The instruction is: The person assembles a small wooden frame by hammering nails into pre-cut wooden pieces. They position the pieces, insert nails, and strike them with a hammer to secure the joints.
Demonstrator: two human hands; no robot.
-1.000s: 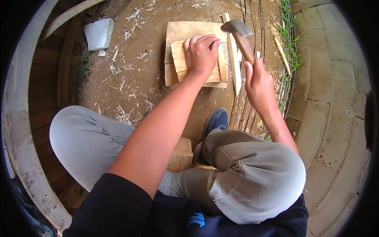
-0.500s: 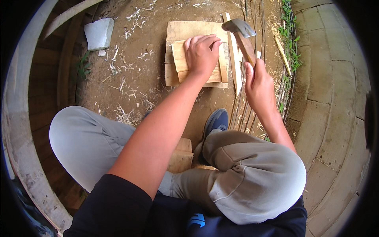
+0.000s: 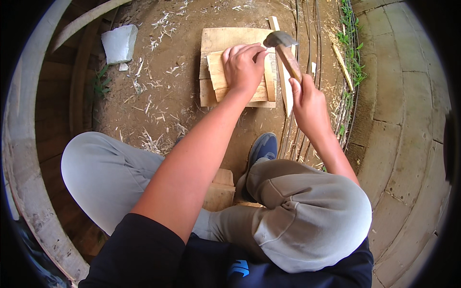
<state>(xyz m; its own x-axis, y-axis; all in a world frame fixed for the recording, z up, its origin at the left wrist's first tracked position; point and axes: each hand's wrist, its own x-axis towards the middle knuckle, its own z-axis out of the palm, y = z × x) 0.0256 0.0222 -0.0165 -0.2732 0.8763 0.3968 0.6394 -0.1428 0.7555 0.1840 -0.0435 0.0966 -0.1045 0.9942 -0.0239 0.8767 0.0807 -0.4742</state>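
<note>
My left hand [image 3: 244,71] lies over a small pale wooden board [image 3: 216,72], its thumb and forefinger pinched together near the board's right edge. What they pinch, if anything, is too small to make out. A narrow wood strip [image 3: 270,85] runs along that edge. Both rest on wider wooden boards [image 3: 235,35] on the ground. In my right hand [image 3: 312,106] is a hammer [image 3: 289,61] with a wooden handle and a dark metal head. The hammer head hangs just right of my left fingertips, apparently above the boards.
Long thin metal rods [image 3: 307,43] and a pale wood stick [image 3: 286,91] lie right of the boards. A whitish stone block [image 3: 119,44] sits at the far left among wood shavings [image 3: 152,143]. A brick-like wall [image 3: 394,96] borders the right side. Between my legs is a wooden block [image 3: 220,192].
The hammer and my right hand have moved slightly left, bringing the hammer head closer to my left fingers. My left hand keeps its pinch on the boards.
</note>
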